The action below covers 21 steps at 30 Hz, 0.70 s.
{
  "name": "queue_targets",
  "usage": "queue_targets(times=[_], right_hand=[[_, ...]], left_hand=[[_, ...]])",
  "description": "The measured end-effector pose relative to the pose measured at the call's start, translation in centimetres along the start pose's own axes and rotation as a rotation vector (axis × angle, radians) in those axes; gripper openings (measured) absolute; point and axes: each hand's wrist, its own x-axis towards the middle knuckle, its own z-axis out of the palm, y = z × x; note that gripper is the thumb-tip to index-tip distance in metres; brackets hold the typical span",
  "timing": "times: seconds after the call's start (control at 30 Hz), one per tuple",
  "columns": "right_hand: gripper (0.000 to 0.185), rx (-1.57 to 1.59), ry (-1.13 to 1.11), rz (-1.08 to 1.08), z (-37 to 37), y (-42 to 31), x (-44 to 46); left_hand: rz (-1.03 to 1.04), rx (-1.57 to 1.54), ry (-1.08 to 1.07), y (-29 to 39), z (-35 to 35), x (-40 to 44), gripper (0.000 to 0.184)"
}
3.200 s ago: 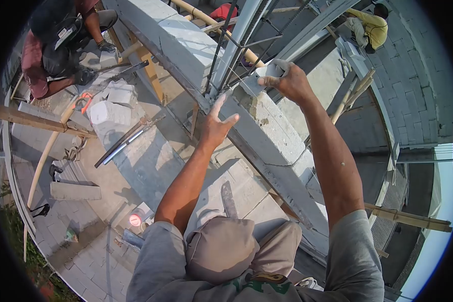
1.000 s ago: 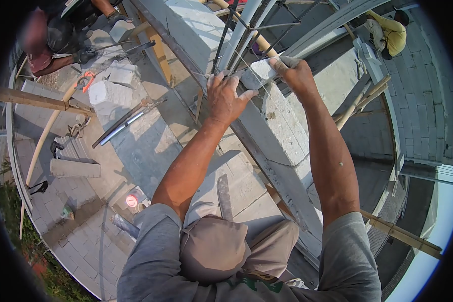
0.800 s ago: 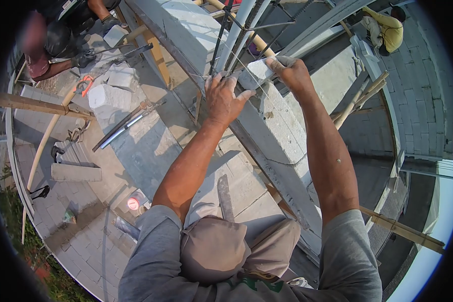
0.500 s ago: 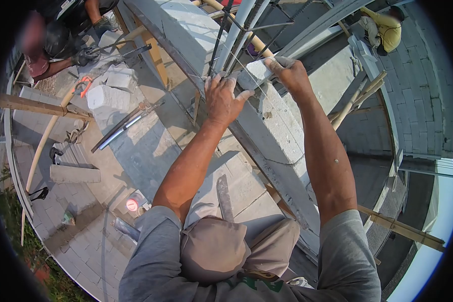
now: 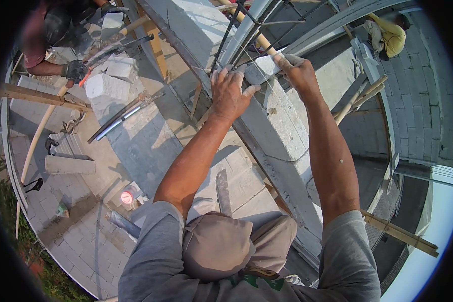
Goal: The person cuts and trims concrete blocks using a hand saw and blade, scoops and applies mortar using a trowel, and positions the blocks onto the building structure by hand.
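the right hand (image 5: 298,72) is pinching the small block (image 5: 261,70) at the far edge of the wall (image 5: 283,121); the left hand (image 5: 231,94) is lying splayed alongside. the block is probably feeling light, stiff and crumbly, its ends offering safer hold.

Right hand (image 5: 298,74) pinches small block piece (image 5: 262,69) at top of block wall (image 5: 283,128). Left hand (image 5: 231,95), fingers spread, at wall's left edge, by rebar (image 5: 225,43). Silver bar (image 5: 118,123), gloved co-worker (image 5: 38,48) left of wall; yellow-shirted person (image 5: 393,39) right of wall.
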Motion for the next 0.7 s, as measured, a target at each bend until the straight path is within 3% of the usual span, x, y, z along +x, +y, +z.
queue_targets(times=[0.23, 0.7], right_hand=[[0.040, -0.002, 0.009, -0.016, -0.02, -0.01, -0.06], [0.038, 0.017, 0.004, 0.023, 0.05, 0.19, 0.06]], left_hand=[[-0.059, -0.334, 0.010, -0.48, 0.56, -0.83, 0.069], [-0.090, -0.284, 0.018, -0.27, 0.44, -0.35, 0.054]])
